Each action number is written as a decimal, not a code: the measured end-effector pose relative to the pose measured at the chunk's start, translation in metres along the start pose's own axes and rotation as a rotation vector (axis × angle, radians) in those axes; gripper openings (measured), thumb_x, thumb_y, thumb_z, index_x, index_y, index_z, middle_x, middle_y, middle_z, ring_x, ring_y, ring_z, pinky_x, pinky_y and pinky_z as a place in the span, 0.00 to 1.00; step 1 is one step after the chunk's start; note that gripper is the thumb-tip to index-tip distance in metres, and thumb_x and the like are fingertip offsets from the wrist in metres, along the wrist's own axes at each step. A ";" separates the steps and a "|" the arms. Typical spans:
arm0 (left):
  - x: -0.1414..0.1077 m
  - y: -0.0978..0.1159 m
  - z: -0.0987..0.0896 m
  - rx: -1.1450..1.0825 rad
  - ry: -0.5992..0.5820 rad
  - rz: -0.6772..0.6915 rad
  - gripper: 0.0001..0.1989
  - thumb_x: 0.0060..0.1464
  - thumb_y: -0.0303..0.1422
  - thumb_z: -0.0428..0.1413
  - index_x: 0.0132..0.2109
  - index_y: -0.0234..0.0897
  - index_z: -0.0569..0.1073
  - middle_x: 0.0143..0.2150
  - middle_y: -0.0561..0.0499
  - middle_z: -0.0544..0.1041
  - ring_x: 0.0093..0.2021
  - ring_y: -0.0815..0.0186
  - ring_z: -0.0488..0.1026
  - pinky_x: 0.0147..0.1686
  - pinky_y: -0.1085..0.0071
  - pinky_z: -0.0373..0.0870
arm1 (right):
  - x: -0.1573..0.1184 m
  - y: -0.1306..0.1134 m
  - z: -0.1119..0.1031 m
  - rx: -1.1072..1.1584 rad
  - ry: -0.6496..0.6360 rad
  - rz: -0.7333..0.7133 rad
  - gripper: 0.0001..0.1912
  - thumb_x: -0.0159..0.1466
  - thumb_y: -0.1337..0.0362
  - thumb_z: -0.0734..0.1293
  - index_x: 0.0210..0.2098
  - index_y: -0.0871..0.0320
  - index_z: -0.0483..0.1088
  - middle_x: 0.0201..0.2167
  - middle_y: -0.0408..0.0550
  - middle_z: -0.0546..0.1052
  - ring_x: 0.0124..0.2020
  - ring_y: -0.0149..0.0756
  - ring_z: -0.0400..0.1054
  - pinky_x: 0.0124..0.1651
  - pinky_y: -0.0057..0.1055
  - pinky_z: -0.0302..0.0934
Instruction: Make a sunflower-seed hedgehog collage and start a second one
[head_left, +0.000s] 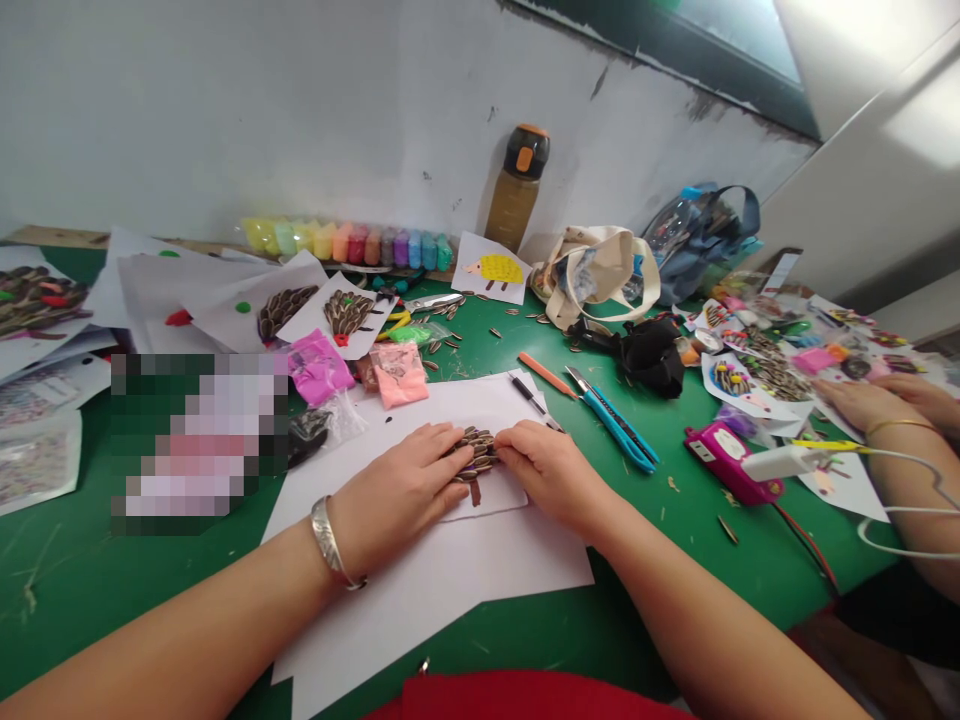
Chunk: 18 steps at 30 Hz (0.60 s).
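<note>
Seed cluster (477,446) sits on card (501,498) nr tabletop (480,352) front edge; L hand (401,485) slightly spread over it, R hand (559,478) bunched alongside, can't tell if pinching. Prob light, brittle imo; hold card edges.

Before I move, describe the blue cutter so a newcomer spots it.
On the green table, find the right hand over white paper. The blue cutter lies off the paper, to that hand's right. Unlike the plain orange stick beside it, it has a metal tip.

The clothing (540,697) is red, the left wrist's (335,540) bangle (327,543) silver.
</note>
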<state>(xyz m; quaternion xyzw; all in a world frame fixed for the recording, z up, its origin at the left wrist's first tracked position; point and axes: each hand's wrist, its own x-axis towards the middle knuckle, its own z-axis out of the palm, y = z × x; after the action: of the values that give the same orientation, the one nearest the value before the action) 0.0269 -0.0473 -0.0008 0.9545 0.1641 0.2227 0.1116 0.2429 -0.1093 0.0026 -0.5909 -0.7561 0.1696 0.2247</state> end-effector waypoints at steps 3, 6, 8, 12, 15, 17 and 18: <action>0.001 0.001 -0.001 -0.005 0.004 0.007 0.15 0.65 0.33 0.46 0.50 0.30 0.73 0.52 0.38 0.74 0.55 0.55 0.69 0.56 0.57 0.69 | 0.001 -0.002 0.002 0.002 -0.014 -0.015 0.09 0.68 0.68 0.60 0.34 0.58 0.71 0.30 0.46 0.71 0.33 0.33 0.65 0.37 0.28 0.58; 0.002 0.001 -0.001 -0.016 -0.001 -0.007 0.15 0.65 0.33 0.46 0.51 0.31 0.73 0.52 0.39 0.74 0.55 0.55 0.69 0.56 0.56 0.68 | 0.001 -0.002 0.003 0.031 -0.013 -0.023 0.09 0.68 0.68 0.60 0.34 0.58 0.71 0.30 0.45 0.71 0.33 0.33 0.65 0.37 0.27 0.58; 0.001 0.001 0.000 -0.016 -0.009 -0.014 0.15 0.65 0.33 0.46 0.51 0.32 0.72 0.53 0.39 0.74 0.56 0.55 0.69 0.57 0.56 0.68 | 0.001 -0.001 0.002 0.060 0.017 -0.003 0.06 0.66 0.68 0.62 0.34 0.57 0.71 0.30 0.44 0.72 0.33 0.32 0.66 0.36 0.27 0.58; -0.001 0.001 0.000 -0.018 -0.024 -0.035 0.15 0.64 0.33 0.47 0.52 0.33 0.72 0.55 0.40 0.73 0.56 0.55 0.69 0.57 0.56 0.68 | -0.006 0.002 -0.001 0.051 0.108 0.060 0.04 0.64 0.69 0.64 0.35 0.56 0.72 0.29 0.44 0.72 0.32 0.32 0.66 0.37 0.28 0.58; -0.001 0.001 0.000 -0.027 -0.021 -0.037 0.15 0.64 0.34 0.47 0.52 0.33 0.72 0.55 0.40 0.73 0.56 0.54 0.69 0.56 0.55 0.69 | -0.009 0.004 -0.001 0.030 0.107 0.046 0.07 0.66 0.68 0.62 0.35 0.56 0.73 0.30 0.44 0.71 0.33 0.32 0.66 0.37 0.27 0.59; 0.000 0.001 0.000 -0.028 -0.018 -0.030 0.15 0.65 0.34 0.46 0.52 0.32 0.72 0.55 0.39 0.73 0.56 0.54 0.69 0.56 0.55 0.69 | -0.009 0.004 0.002 0.009 0.087 0.027 0.09 0.67 0.67 0.62 0.34 0.56 0.73 0.29 0.45 0.71 0.32 0.32 0.66 0.36 0.27 0.58; 0.000 0.001 0.000 -0.027 -0.019 -0.029 0.15 0.65 0.34 0.46 0.52 0.32 0.72 0.54 0.39 0.73 0.56 0.54 0.69 0.56 0.55 0.69 | -0.008 0.004 0.003 -0.004 0.080 0.018 0.09 0.67 0.66 0.61 0.34 0.57 0.73 0.29 0.45 0.71 0.32 0.32 0.66 0.36 0.27 0.58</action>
<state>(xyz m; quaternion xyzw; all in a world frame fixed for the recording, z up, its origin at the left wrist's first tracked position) 0.0273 -0.0480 -0.0008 0.9525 0.1738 0.2142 0.1291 0.2458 -0.1164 -0.0028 -0.6045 -0.7413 0.1464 0.2522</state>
